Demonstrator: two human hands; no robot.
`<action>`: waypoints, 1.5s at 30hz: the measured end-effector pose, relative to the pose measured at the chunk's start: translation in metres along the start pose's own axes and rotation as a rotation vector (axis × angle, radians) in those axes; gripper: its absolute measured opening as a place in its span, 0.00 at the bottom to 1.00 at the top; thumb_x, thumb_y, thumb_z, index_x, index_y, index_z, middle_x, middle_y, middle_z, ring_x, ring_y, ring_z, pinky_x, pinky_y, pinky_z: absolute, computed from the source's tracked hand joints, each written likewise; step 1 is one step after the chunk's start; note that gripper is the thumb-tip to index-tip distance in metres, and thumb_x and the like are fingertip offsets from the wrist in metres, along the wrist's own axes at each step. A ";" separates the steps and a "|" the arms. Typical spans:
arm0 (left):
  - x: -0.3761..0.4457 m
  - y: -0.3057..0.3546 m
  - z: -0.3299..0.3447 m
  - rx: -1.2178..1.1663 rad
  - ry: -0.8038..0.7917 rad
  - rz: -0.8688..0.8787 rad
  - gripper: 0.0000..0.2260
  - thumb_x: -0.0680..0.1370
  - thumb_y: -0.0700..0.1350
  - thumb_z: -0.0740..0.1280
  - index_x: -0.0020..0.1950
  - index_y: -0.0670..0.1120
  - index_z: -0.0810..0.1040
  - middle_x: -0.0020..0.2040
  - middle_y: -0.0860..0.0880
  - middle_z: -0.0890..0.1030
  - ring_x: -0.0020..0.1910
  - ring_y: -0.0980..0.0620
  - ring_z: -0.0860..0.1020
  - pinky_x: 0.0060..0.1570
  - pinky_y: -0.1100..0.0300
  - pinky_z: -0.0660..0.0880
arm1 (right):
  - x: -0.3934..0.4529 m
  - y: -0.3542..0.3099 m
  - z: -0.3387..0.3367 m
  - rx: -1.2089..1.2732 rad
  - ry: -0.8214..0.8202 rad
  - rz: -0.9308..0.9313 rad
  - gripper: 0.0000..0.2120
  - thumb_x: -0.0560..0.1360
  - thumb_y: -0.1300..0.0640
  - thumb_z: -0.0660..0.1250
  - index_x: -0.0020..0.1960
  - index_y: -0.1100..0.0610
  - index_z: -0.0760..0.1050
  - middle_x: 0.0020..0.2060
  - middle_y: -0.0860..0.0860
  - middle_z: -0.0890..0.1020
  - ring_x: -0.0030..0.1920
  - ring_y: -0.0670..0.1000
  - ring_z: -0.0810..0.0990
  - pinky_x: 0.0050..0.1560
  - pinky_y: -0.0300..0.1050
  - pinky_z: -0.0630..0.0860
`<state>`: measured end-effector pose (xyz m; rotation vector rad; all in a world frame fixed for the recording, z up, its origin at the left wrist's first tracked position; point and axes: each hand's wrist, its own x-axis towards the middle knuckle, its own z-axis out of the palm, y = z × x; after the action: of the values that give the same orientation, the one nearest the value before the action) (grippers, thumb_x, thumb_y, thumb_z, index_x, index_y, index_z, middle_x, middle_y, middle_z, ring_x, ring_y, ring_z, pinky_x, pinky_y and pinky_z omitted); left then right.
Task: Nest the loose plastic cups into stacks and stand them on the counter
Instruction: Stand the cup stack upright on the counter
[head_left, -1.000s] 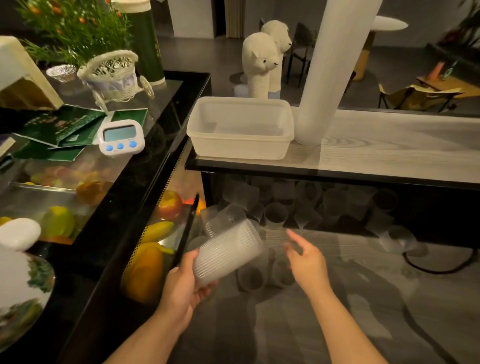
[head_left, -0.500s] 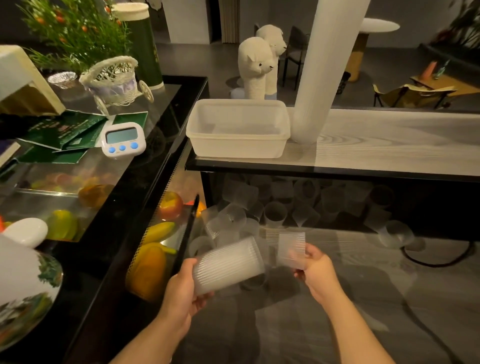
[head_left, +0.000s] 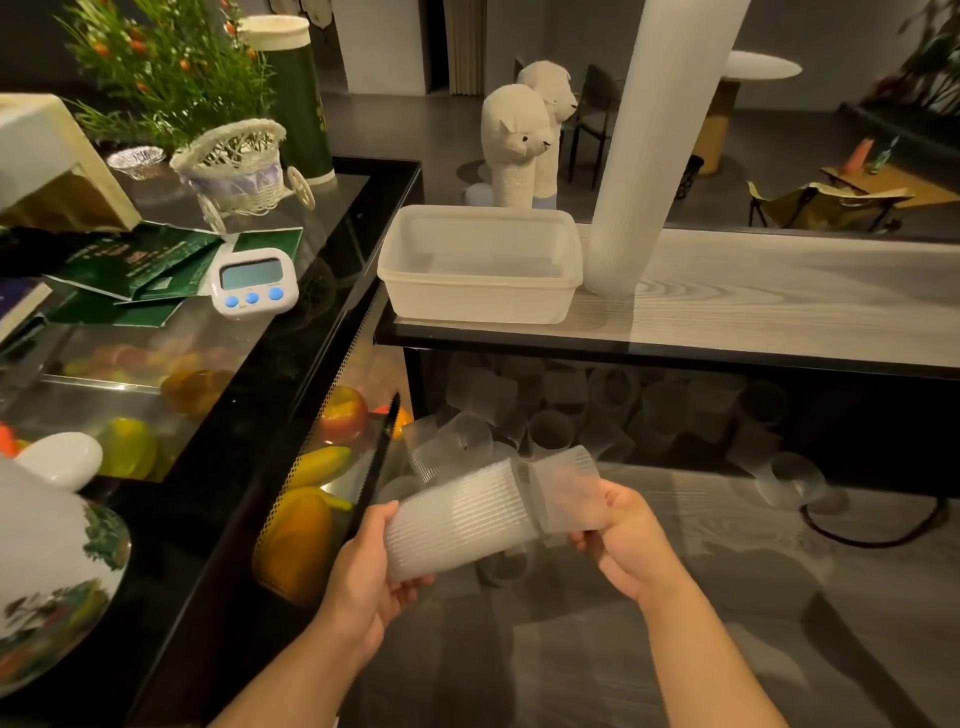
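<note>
Head view, single cup (head_left: 569, 488) now meeting stack (head_left: 457, 519)

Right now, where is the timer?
In the head view, the timer stands on the black counter at left, beside the green leaflets and in front of the wicker cart.

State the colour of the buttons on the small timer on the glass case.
Blue: three round blue buttons on the white timer, clearest in the head view.
</note>
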<state>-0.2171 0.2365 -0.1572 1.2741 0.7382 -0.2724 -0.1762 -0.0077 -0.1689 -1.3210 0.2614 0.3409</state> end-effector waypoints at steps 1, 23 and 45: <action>0.000 0.001 0.000 0.003 0.003 0.004 0.14 0.80 0.56 0.62 0.54 0.46 0.75 0.53 0.36 0.77 0.44 0.41 0.79 0.37 0.53 0.74 | 0.000 -0.001 0.000 0.020 0.005 -0.008 0.09 0.78 0.64 0.65 0.53 0.60 0.83 0.39 0.57 0.84 0.31 0.49 0.74 0.33 0.43 0.70; 0.012 0.005 -0.007 -0.120 0.180 -0.033 0.12 0.80 0.54 0.61 0.54 0.48 0.78 0.47 0.38 0.81 0.38 0.42 0.79 0.36 0.54 0.73 | 0.092 0.068 0.015 -0.942 0.022 0.075 0.25 0.79 0.52 0.65 0.74 0.45 0.63 0.68 0.50 0.72 0.68 0.53 0.72 0.66 0.46 0.68; 0.018 -0.001 0.021 -0.077 0.134 -0.134 0.13 0.80 0.55 0.63 0.52 0.45 0.75 0.47 0.38 0.78 0.40 0.42 0.78 0.35 0.54 0.73 | 0.026 -0.020 -0.023 0.193 -0.077 0.132 0.11 0.79 0.62 0.62 0.57 0.61 0.81 0.48 0.59 0.84 0.35 0.50 0.78 0.26 0.38 0.73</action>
<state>-0.1972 0.2198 -0.1672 1.1799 0.9415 -0.2663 -0.1445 -0.0323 -0.1662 -1.1006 0.3101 0.4657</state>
